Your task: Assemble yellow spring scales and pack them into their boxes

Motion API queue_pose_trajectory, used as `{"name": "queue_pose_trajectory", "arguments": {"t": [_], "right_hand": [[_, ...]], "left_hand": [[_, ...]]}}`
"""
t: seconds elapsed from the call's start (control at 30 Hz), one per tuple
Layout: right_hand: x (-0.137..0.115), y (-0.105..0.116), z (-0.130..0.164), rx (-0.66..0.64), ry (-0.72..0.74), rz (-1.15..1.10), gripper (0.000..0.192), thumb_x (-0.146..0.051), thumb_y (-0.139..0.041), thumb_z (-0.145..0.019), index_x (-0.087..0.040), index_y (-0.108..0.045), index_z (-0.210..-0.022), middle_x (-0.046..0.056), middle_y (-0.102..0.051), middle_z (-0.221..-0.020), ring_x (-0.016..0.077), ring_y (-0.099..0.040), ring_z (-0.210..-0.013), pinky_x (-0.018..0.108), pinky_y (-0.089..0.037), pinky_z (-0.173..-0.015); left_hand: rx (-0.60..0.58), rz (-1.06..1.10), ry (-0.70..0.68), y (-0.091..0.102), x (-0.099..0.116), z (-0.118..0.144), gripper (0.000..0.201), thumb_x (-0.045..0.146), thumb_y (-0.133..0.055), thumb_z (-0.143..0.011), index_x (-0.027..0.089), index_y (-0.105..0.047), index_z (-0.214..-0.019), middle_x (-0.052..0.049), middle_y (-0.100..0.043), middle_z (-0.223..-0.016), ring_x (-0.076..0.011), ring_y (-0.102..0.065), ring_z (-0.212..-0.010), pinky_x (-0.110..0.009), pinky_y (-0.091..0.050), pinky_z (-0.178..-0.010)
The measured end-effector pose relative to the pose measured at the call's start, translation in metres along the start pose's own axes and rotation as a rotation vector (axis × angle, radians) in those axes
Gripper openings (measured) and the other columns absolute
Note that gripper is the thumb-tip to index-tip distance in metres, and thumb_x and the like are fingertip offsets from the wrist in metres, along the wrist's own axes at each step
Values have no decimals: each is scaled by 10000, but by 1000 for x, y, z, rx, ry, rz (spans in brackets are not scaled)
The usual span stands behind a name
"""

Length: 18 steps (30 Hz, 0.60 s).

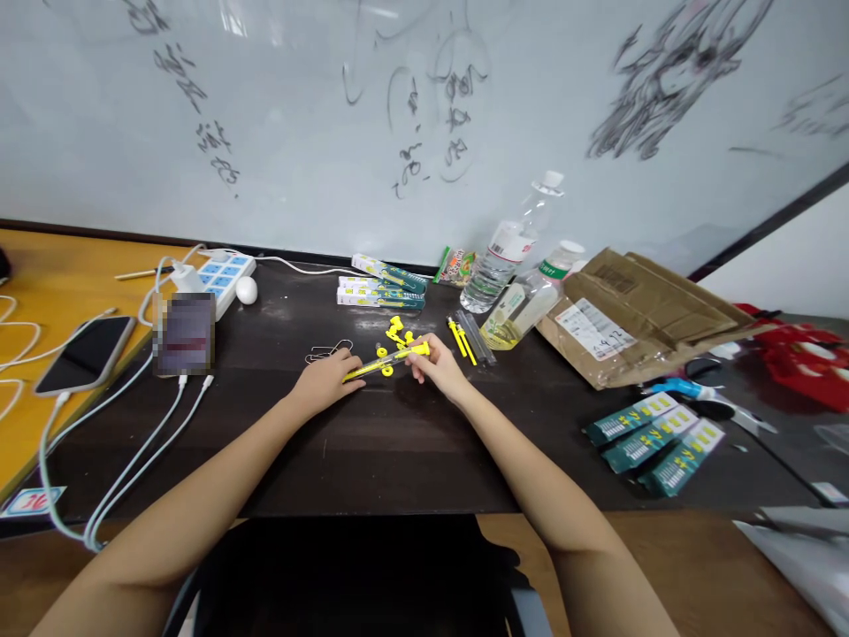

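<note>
A slim clear tube with yellow ends (386, 361) lies slantwise between my hands, just above the dark table. My left hand (326, 382) is closed around its lower left end. At the other end, my right hand (434, 367) pinches the yellow piece with thumb and fingers. Several small yellow plastic parts (396, 329) are scattered right behind the tube, some partly hidden by it. To the right of them lie yellow rods (462, 340) and clear tubes (478, 338). A bent wire piece (330, 351) rests behind my left hand.
Green-and-white boxes lie at the back (381, 292) and front right (653, 442). Two bottles, one upright (500, 261) and one leaning (531, 296), stand near a cardboard parcel (637, 310). A power strip (225, 279), phone (86, 354) and white cables occupy the left.
</note>
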State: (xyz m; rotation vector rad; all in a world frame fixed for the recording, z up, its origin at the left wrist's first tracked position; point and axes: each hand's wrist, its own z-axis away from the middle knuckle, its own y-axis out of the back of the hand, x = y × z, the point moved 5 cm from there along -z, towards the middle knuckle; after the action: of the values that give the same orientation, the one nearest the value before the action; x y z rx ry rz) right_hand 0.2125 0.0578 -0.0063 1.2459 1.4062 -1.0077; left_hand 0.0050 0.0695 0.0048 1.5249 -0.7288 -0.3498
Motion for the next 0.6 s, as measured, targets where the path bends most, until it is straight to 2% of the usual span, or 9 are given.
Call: {"name": "queue_pose_trajectory", "arguments": {"t": [0.17,0.33,0.43,0.6], "right_hand": [[-4,-3,3,-19,5,-5,297,-446,-561,-813,-207,-480,-969,-58,-505,-657,66,-463,-463,184,-374,-397],[-2,-2,1,-14,-26,-76,382,-515,-418,-822,-194,-508,-1008,-61,-416,-588,87,-394,-438,214,-361,-391],[0,-2,0,-5,-50,-96,417,-509,-421,-788,-196,-509,-1049,-61,-412,-583,97,-383,-440,226,-362,-395],[-1,-7,3,-20,-70,-134,455,-498,-403,-777,-196,-488,-1107,-48,-459,-600,105,-415,-452,233,-367,-408]], "left_hand": [[-3,-3,-6,-1,0,-1,247,403,-436,-914,254,-562,-1065,-32,-563,-1033,-168,-606,-801,-239,-418,-595],[78,201,-6,2,1,0,288,406,-393,-925,255,-538,-1122,-29,-591,-1080,-184,-602,-916,-267,-448,-728],[118,309,-13,4,5,0,313,432,-373,-926,241,-541,-1110,-33,-607,-1083,-193,-596,-947,-289,-441,-794],[163,368,53,7,5,0,324,475,-381,-915,223,-571,-987,-26,-626,-974,-193,-595,-886,-287,-425,-759]]}}
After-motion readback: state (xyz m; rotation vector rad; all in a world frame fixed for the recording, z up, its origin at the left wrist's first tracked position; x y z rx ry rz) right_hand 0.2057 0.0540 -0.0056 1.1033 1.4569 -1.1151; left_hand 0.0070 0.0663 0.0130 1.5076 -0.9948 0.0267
